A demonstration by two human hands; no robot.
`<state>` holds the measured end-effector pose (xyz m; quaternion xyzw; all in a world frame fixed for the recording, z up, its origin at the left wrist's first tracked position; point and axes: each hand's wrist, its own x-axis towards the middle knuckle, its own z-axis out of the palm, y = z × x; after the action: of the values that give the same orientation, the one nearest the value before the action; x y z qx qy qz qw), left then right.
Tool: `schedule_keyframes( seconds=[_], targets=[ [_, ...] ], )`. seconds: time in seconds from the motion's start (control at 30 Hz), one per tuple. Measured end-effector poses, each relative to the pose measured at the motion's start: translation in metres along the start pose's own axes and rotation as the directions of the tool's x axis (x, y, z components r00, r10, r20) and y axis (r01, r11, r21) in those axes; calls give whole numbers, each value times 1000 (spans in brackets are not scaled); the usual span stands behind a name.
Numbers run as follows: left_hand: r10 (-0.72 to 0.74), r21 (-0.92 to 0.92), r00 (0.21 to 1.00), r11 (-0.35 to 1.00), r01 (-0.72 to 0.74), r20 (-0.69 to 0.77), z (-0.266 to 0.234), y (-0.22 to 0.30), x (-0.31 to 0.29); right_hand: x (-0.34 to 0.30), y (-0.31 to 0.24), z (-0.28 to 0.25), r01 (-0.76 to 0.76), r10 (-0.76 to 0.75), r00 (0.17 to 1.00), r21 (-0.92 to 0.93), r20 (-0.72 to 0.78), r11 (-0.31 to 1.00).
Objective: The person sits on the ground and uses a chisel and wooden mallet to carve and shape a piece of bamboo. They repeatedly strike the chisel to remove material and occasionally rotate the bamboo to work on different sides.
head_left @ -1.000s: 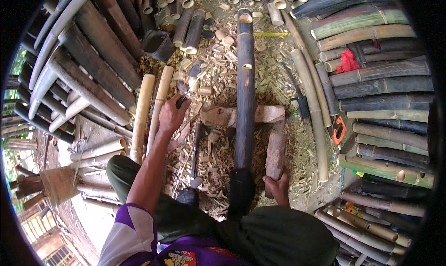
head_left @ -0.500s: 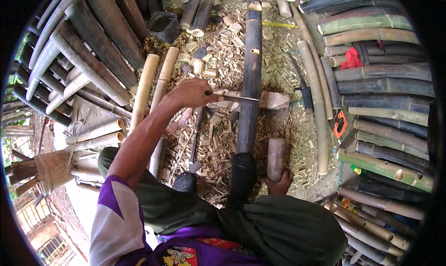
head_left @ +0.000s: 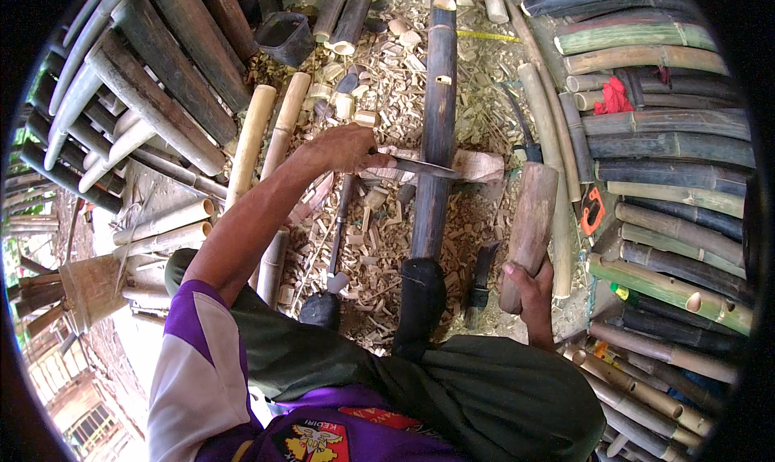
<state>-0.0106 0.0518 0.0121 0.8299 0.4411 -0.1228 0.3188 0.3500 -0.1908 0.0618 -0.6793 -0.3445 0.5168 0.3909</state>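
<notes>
The left hand (head_left: 345,149) is wrapping its grip around the handle of a knife (head_left: 424,168), whose blade is crossing over a dark bamboo pole (head_left: 438,119). The right hand (head_left: 533,291) is clasping the near end of a short log (head_left: 533,208). The pole is lying across the middle of a wood block (head_left: 482,167); a black-covered foot (head_left: 422,292) is covering its near end. Chips (head_left: 374,252) are littering the floor (head_left: 480,58).

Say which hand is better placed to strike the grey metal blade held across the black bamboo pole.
Probably the right hand: it grips a thick brown wooden billet, while the left hand is occupied holding the blade.
</notes>
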Motion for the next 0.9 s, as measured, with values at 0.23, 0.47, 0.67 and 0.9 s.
schedule_keyframes(
  seconds=[0.23, 0.47, 0.67, 0.9],
  targets=[
    [3, 112, 1000, 994, -1, -18, 16, -5, -2, 28, -86, 10, 149, -125, 976, -129, 179, 980],
    [22, 167, 999, 986, -17, -24, 29, -10, 19, 106, -39, 55, 423, -457, 889, -415, 19, 805],
    [47, 117, 998, 992, -51, 40, 20, -19, 15, 127, -185, 61, 388, 130, 885, -863, 447, 324],
    [98, 99, 995, 990, -100, 19, 33, -34, 9, 128, -200, 75, 612, -659, 740, -272, -132, 742]
  ],
)
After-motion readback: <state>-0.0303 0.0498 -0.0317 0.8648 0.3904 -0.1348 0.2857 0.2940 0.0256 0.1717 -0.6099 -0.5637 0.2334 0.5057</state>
